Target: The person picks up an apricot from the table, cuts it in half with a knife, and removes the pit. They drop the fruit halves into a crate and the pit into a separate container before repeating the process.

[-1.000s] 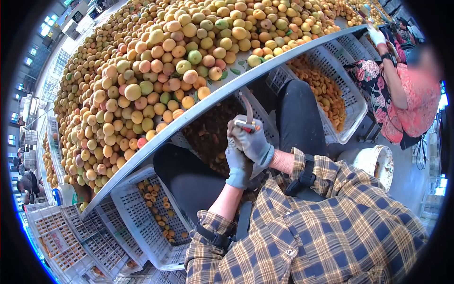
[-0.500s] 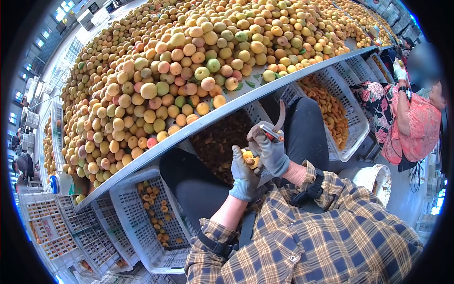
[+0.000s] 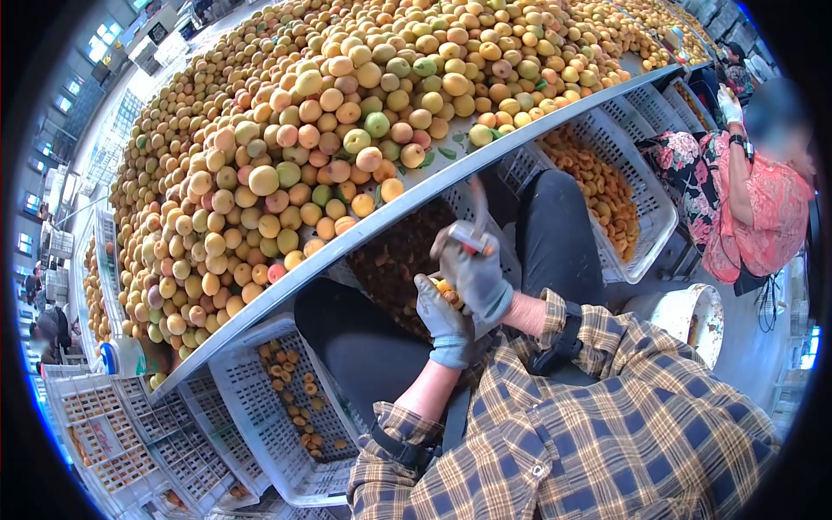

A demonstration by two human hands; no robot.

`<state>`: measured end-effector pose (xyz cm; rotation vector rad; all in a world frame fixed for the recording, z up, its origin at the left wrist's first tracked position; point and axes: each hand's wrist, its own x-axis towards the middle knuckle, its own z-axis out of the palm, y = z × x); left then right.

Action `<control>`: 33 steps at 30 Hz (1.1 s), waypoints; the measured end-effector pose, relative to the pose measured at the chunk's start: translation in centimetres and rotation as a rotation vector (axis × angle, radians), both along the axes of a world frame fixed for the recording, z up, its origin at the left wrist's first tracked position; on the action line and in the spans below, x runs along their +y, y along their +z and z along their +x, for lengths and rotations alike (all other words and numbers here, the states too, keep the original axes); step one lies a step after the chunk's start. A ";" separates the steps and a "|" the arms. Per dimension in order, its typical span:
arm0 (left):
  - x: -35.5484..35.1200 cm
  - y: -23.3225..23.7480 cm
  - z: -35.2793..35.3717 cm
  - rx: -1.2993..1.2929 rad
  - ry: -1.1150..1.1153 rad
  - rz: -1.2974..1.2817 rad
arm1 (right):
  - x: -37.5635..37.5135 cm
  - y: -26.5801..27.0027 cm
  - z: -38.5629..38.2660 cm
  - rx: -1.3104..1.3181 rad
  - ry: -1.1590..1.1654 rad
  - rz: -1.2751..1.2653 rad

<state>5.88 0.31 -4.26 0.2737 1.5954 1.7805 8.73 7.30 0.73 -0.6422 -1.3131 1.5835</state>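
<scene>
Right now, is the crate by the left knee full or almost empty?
Almost empty: the crate shows bare floor, only a few scattered halves.

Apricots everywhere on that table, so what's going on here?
A seated person in a plaid shirt works just below the table edge, and the table is heaped with apricots. The gloved left hand holds one apricot, and the gloved right hand holds a small knife right above it. White crates underneath hold cut fruit halves. Another person in a floral top is at the right.
</scene>
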 end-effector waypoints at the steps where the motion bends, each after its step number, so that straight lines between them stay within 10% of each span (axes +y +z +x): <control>1: 0.4 0.8 0.3 0.067 0.029 -0.041 | -0.4 0.1 -0.1 -0.009 0.022 0.210; 6: 0.9 1.9 0.2 -0.412 0.000 0.049 | -0.3 -0.1 1.0 -0.141 0.155 0.584; 9: 0.3 0.4 -1.0 -0.726 -0.051 -0.055 | 1.1 -0.5 1.2 0.168 0.134 -0.527; 18: 0.1 -5.9 -2.1 -1.042 -0.332 0.373 | 3.5 -1.2 1.7 0.389 0.157 -1.204; 28: 0.5 -3.1 -3.4 -1.141 -0.143 0.166 | 5.3 -0.3 3.0 0.265 0.147 -0.683; 33: -3.2 3.8 -5.6 -0.681 -0.131 0.367 | 4.6 1.0 4.7 -0.203 0.339 -0.409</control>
